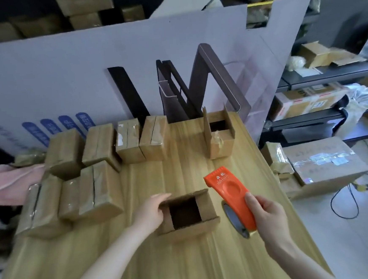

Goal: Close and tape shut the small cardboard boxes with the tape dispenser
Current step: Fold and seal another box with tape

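Note:
A small cardboard box [190, 227] stands open on the wooden table [180, 166], its dark inside showing between raised flaps. My left hand [150, 211] rests against the box's left flap with fingers laid over its top edge. To the right of the box, my right hand [267, 216] grips an orange tape dispenser [231, 193] with a tape roll under it; its toothed end points away from me. Another open box [219, 134] stands farther back on the table with flaps upright.
Several taped boxes [100, 146] are grouped along the table's left and back. A large grey cardboard sheet [85, 76] leans behind the table. Metal shelving with cartons [312, 102] and floor boxes [321, 161] sit off the table's right edge.

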The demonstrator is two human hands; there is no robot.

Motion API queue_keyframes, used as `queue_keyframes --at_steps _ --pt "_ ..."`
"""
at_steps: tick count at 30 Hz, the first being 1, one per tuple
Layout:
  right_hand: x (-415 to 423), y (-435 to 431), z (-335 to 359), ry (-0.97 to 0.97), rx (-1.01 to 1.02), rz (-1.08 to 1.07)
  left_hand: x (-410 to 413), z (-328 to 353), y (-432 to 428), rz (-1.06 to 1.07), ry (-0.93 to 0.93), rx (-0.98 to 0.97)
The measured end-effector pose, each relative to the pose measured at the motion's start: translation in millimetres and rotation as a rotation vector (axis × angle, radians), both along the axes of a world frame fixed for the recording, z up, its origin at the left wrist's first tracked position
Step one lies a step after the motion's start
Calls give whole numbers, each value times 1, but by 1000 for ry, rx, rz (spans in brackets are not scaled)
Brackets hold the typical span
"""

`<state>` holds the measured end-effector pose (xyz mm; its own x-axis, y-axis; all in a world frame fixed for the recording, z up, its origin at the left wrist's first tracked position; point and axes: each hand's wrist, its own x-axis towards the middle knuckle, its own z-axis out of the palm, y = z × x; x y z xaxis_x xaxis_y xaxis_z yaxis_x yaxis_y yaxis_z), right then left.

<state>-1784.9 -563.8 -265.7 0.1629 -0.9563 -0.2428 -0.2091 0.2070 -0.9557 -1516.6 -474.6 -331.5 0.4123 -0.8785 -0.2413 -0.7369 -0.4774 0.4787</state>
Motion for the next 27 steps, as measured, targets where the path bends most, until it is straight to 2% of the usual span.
queue_keyframes --at_steps 3,8,12,23,27 --pt "-2 9 8 -51 24 32 -28 18 1 28 -60 32" --pt "-4 17 4 -43 21 70 -89 -1 7 -84 -323 245" --pt "-8 23 6 -36 30 78 -102 -22 22 -129 -385 151" --pt "-4 29 -5 -6 37 62 -87 -59 25 -196 -346 -61" --pt "-1 35 -16 -23 102 65 -80 -62 26 -284 -370 -30"
